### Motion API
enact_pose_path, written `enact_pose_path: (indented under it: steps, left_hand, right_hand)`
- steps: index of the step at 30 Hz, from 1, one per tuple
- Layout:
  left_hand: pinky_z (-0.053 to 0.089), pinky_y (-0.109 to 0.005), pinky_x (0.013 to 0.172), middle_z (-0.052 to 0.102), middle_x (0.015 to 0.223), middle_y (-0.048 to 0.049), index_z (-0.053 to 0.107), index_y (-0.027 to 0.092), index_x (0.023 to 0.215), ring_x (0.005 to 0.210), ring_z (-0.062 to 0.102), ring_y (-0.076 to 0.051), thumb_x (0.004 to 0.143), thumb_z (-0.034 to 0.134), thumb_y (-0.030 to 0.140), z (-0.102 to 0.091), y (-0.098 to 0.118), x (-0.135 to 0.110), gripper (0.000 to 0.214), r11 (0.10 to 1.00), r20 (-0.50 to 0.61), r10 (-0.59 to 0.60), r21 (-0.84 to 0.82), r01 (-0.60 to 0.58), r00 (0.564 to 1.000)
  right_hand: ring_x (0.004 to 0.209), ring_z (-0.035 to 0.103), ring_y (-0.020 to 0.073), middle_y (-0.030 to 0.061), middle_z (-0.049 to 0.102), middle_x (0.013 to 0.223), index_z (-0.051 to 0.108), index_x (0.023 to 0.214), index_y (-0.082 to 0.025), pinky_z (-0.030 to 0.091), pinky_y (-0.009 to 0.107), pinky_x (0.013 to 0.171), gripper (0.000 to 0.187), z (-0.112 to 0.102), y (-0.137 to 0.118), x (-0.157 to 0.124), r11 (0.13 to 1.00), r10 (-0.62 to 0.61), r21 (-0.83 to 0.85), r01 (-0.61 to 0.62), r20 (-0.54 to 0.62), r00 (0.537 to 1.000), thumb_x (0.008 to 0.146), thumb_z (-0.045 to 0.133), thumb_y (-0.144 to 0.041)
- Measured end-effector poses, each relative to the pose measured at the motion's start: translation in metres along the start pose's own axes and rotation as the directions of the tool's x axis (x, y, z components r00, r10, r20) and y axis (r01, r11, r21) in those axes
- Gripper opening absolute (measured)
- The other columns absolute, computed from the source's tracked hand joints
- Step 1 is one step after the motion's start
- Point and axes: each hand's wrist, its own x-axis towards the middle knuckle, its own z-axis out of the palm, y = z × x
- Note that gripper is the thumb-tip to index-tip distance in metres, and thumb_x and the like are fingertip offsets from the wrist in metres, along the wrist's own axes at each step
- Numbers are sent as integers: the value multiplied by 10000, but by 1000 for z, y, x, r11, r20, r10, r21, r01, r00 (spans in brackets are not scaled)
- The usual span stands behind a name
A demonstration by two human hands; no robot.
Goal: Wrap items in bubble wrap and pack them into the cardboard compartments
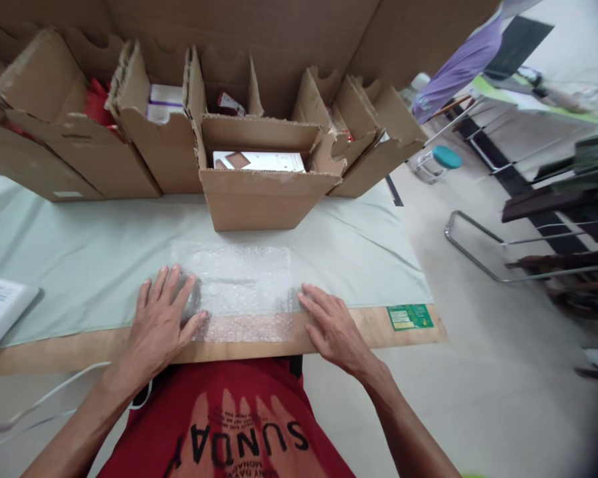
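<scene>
A clear, rectangular sheet of plastic bubble wrap lies flat on the desk, directly in front of the person, its somewhat longer axis running left to right and its short sides pointing away toward the cardboard bins. It looks see-through and finely dimpled, with pale glints and a darker horizontal streak across the middle; whether it is one layer or a pouch cannot be told. Most of it covers a pale green cloth, while its near part shows the bare wooden edge beneath. The left hand rests over its left side, fingers spread wide and gripping nothing. The right hand is just beside its right edge, fingers loosely parted and holding nothing. Beyond the wrap stands an open brown cardboard bin containing a white printed box, in front of a row of taller brown cardboard compartments. A green printed card lies at the desk's right end; a white slab-like object sits far left.
</scene>
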Motion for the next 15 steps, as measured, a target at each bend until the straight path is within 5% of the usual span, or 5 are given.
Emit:
enact_pose_path:
  steps: [4, 8, 11, 13, 15]
  left_hand:
    - [180, -636, 1234, 395, 1634, -223, 522, 141, 1482, 1549, 286, -412, 969, 447, 566, -2, -7, -12, 671, 997, 78, 83, -19, -81, 994]
    - [157, -668, 1226, 393, 1629, -239, 584, 137, 1429, 1540, 288, -447, 957, 469, 597, -11, -8, -14, 669, 997, 62, 65, -45, -63, 996]
    - [158, -622, 1253, 363, 1666, -169, 490, 216, 1523, 1552, 290, -407, 889, 575, 653, -23, -15, -16, 774, 973, 124, 172, -178, -148, 977]
    - [188, -588, 1262, 385, 1662, -132, 376, 263, 1593, 1540, 327, -388, 804, 675, 672, -28, -19, -16, 938, 943, 181, 216, -294, -157, 960]
    - [237, -566, 1253, 490, 1598, -120, 425, 268, 1563, 1502, 405, -370, 794, 693, 619, -27, -21, -13, 887, 919, 184, 169, -386, -87, 968]
  right_hand:
    - [1424, 510, 314, 156, 573, 1516, 621, 1389, -205, 505, 502, 1035, 487, 6, -20, -5, 991, -128, 48, 125, 64, 990, 943, 491, -62]
    - [1339, 596, 297, 125, 705, 1352, 733, 1143, -215, 522, 489, 1001, 305, 18, -25, 16, 972, -173, 146, 186, -98, 980, 978, 511, -87]
    - [1198, 683, 252, 86, 767, 1214, 738, 1113, -247, 531, 469, 1001, 305, 11, -23, 27, 924, -23, 371, 94, -191, 981, 987, 485, -133]
    - [1055, 725, 233, 66, 789, 1083, 744, 1071, -255, 560, 418, 947, 267, 2, -23, 30, 842, 164, 536, -54, -159, 974, 994, 491, -216]
    - [913, 732, 223, 53, 782, 943, 744, 971, -244, 579, 363, 856, 241, -4, -22, 32, 725, 339, 659, -203, -84, 937, 996, 520, -329]
